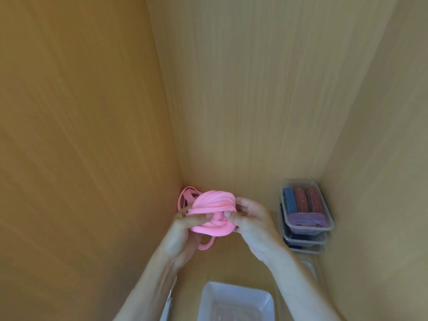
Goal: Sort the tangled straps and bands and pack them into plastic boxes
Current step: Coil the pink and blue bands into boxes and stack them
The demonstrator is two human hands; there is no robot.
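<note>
Two hands, left hand (183, 232), right hand (252, 225), grip one pink band bundle (213, 205) | one open box (234, 288) | one box stack (305, 205)

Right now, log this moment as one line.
left grip, right grip: holding pink band bundle | open box: nearest | stacked boxes: packed, right

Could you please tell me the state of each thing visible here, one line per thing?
pink bundle: wound into a ball, held up by both hands.
left hand: grips the bundle's left side.
right hand: pinches the bundle's right side.
loose pink bands: unwound, lying in the corner behind.
top box: full of striped bands, on a stack.
front box: open, seems empty.
</note>
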